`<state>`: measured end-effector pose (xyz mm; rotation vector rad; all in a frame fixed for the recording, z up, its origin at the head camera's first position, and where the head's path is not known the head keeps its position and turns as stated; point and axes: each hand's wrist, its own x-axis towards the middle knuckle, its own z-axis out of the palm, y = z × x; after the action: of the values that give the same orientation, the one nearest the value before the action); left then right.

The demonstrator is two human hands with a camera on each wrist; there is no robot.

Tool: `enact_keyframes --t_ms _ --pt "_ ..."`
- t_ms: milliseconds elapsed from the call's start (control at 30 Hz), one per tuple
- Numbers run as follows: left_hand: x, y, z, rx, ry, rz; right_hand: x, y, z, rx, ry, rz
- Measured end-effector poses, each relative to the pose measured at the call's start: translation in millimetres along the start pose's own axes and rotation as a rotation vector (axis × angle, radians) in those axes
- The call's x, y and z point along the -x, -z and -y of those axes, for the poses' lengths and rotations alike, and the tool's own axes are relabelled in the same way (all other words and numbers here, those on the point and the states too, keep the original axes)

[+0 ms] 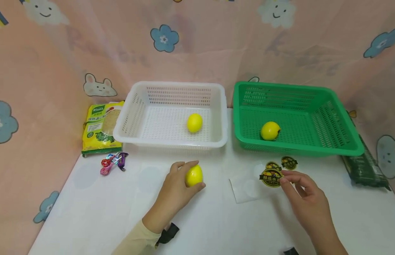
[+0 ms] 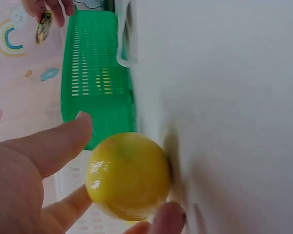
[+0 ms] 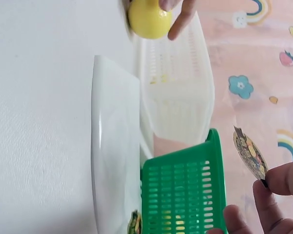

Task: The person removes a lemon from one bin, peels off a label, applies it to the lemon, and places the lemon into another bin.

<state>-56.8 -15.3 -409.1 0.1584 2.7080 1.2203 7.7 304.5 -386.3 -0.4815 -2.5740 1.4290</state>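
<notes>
In the head view my left hand (image 1: pixel 176 187) curves its fingers and thumb round a yellow lemon (image 1: pixel 194 175) low over the white table. The left wrist view shows the lemon (image 2: pixel 129 176) between fingers, its shadow beside it. Between thumb and forefinger my right hand (image 1: pixel 309 198) pinches a round black-and-gold sticker (image 1: pixel 271 177), held up by its edge. Behind it a white backing sheet (image 1: pixel 245 189) bears more such stickers (image 1: pixel 289 163). One lemon (image 1: pixel 194 123) lies in the white basket (image 1: pixel 170 142); another lemon (image 1: pixel 270 131), with a dark patch at its right side, lies in the green basket (image 1: pixel 299 150).
Left of the white basket lies a yellow food packet (image 1: pixel 100 129), with several wrapped candies (image 1: pixel 113 163) in front. A dark green packet (image 1: pixel 364 166) sits at the right, partly under the green basket's rim. A patterned pink cloth (image 1: pixel 204 42) hangs behind.
</notes>
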Motion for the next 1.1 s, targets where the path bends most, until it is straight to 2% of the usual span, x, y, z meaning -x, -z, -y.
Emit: enact_keyframes --t_ms 200,267,367,467,567,767,900,1000,1100 --pt "-8.8 -1.7 5.3 0.048 0.0 0.057 -4.0 -15.7 8.5 0.01 -0.022 0.1" --pt "-12.4 -3.2 4.6 0.115 -0.007 0.079 -5.3 -21.5 15.4 0.007 -0.045 0.146" --pt "-16.2 -8.3 -1.0 0.354 -0.025 0.118 -6.7 -29.9 32.2 -0.027 -0.091 0.198" --pt "-17.2 -15.5 -11.5 0.623 -0.05 0.14 -6.5 -37.4 53.4 -0.117 -0.14 0.222" --pt "-16.2 -22.3 -22.1 0.775 -0.1 0.131 -5.9 -44.6 70.8 -0.191 -0.152 0.222" --pt "-13.1 -30.5 -31.7 0.912 -0.147 0.154 -5.0 -54.7 81.2 -0.183 -0.138 0.195" --pt "-11.7 -32.9 -31.4 0.974 -0.167 0.209 -5.1 -58.4 77.4 -0.18 -0.083 0.178" --pt "-11.3 -34.7 -30.4 0.995 -0.193 0.235 -4.7 -61.3 74.6 -0.189 -0.036 0.177" --pt "-11.5 -36.6 -30.1 0.976 -0.217 0.222 -3.7 -63.8 73.2 -0.195 -0.011 0.181"
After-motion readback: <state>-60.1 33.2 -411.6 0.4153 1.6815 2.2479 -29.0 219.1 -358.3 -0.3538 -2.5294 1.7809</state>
